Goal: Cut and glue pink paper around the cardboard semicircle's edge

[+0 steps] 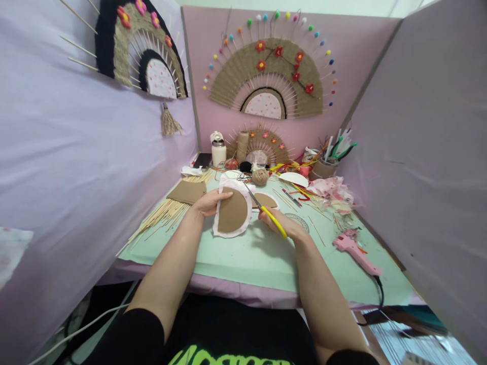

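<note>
Over the table (243,261), left hand (207,204) pinches cardboard (233,213) by one side, probably keeping the fabric border (233,234) clear, right hand (292,226) curled round scissors (274,221).

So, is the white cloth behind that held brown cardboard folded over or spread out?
Spread out: the white cloth shows as a border beyond the brown cardboard held in the left hand.

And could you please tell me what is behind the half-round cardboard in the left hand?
White fabric shows as a border around the half-round cardboard, and another cardboard piece peeks out beyond its right edge. What lies directly behind is covered.
</note>
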`<state>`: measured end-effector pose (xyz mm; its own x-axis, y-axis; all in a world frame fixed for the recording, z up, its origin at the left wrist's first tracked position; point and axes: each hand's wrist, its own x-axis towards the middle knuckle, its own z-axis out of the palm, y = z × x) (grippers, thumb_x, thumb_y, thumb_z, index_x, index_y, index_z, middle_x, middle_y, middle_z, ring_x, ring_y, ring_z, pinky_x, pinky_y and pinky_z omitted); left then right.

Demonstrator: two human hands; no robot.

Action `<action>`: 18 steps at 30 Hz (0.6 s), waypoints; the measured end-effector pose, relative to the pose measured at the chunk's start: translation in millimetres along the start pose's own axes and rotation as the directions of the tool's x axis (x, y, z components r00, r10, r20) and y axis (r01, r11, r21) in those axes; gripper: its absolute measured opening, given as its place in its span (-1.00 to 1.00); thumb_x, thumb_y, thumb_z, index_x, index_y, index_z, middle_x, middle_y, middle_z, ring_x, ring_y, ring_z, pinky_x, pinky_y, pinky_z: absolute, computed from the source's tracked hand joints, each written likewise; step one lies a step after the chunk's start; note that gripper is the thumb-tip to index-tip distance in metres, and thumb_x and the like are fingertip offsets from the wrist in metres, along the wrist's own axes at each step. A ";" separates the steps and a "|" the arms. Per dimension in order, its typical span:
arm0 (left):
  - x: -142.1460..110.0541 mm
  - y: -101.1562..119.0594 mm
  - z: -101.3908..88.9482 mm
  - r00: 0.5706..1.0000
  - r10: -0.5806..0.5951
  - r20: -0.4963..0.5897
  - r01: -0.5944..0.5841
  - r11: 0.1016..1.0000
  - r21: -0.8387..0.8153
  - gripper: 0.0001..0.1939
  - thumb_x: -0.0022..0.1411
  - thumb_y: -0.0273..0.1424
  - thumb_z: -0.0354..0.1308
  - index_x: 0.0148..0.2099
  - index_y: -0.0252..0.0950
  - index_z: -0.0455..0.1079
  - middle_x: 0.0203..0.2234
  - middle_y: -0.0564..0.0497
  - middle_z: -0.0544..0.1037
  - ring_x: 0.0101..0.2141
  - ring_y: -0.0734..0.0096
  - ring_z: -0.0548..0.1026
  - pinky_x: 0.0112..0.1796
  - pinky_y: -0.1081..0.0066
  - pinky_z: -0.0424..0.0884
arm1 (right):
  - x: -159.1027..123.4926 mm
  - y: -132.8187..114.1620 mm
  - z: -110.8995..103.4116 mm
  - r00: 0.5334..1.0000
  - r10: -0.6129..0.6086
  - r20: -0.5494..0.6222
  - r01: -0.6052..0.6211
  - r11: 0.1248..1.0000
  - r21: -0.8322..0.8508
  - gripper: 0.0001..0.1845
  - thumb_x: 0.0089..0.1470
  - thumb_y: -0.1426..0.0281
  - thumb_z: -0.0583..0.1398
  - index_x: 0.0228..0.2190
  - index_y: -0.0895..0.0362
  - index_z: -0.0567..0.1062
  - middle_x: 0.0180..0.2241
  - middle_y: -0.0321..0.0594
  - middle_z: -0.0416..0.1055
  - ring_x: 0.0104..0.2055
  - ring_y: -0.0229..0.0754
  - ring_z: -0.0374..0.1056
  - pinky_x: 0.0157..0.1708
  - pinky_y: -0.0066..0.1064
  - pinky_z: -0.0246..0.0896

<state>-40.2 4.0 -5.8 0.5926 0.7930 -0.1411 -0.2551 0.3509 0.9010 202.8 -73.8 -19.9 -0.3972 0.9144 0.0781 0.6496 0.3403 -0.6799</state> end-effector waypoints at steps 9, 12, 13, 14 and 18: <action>-0.2 -0.6 0.3 1.000 -0.008 0.010 0.008 1.000 -0.003 -0.79 0.03 -0.46 0.25 -0.23 -0.43 0.46 -0.38 -0.13 0.59 -0.37 0.34 0.54 -0.30 0.42 0.42 | -1.2 -8.4 -1.9 1.000 0.027 -0.006 -0.027 0.999 0.032 -0.62 0.09 0.07 -0.03 -0.39 0.13 0.32 -0.57 -0.33 0.18 -0.53 -0.28 0.05 -0.52 -0.44 -0.02; -0.3 -0.9 0.1 1.000 -0.006 0.003 0.006 1.000 0.001 -0.79 0.03 -0.46 0.25 -0.23 -0.42 0.45 -0.37 -0.13 0.59 -0.37 0.34 0.54 -0.29 0.41 0.42 | -1.7 -9.5 -2.3 1.000 0.020 -0.016 -0.019 0.999 0.048 -0.60 0.07 0.07 -0.02 -0.42 0.16 0.32 -0.59 -0.34 0.17 -0.54 -0.30 0.05 -0.53 -0.45 -0.02; -0.4 -0.9 0.1 1.000 -0.007 0.001 0.007 1.000 0.004 -0.79 0.03 -0.46 0.25 -0.23 -0.42 0.45 -0.36 -0.13 0.59 -0.36 0.34 0.54 -0.29 0.41 0.42 | -1.7 -9.5 -2.4 1.000 0.018 -0.018 -0.017 0.998 0.055 -0.60 0.07 0.06 -0.01 -0.44 0.16 0.31 -0.59 -0.35 0.16 -0.54 -0.31 0.04 -0.54 -0.46 -0.03; -0.5 -0.9 0.1 1.000 -0.008 -0.003 0.009 1.000 0.007 -0.79 0.03 -0.46 0.25 -0.23 -0.42 0.45 -0.36 -0.13 0.59 -0.37 0.33 0.54 -0.29 0.41 0.42 | -1.6 -9.3 -2.4 1.000 0.016 -0.020 -0.015 0.998 0.061 -0.60 0.06 0.06 -0.01 -0.46 0.16 0.30 -0.60 -0.36 0.15 -0.55 -0.32 0.03 -0.54 -0.46 -0.04; -0.3 -0.6 -0.6 1.000 -0.010 -0.009 0.010 1.000 0.014 -0.78 0.03 -0.45 0.25 -0.23 -0.43 0.45 -0.37 -0.13 0.59 -0.38 0.33 0.54 -0.29 0.40 0.42 | -1.3 -10.2 -3.1 0.999 0.038 -0.023 -0.037 0.997 0.070 -0.60 0.02 0.05 0.02 -0.54 0.14 0.23 -0.62 -0.38 0.11 -0.57 -0.34 -0.01 -0.57 -0.48 -0.09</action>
<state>-40.6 3.8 -6.5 0.5883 0.7940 -0.1535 -0.2387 0.3519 0.9051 198.6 -77.8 -10.9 -0.3571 0.9315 0.0685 0.6168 0.2903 -0.7317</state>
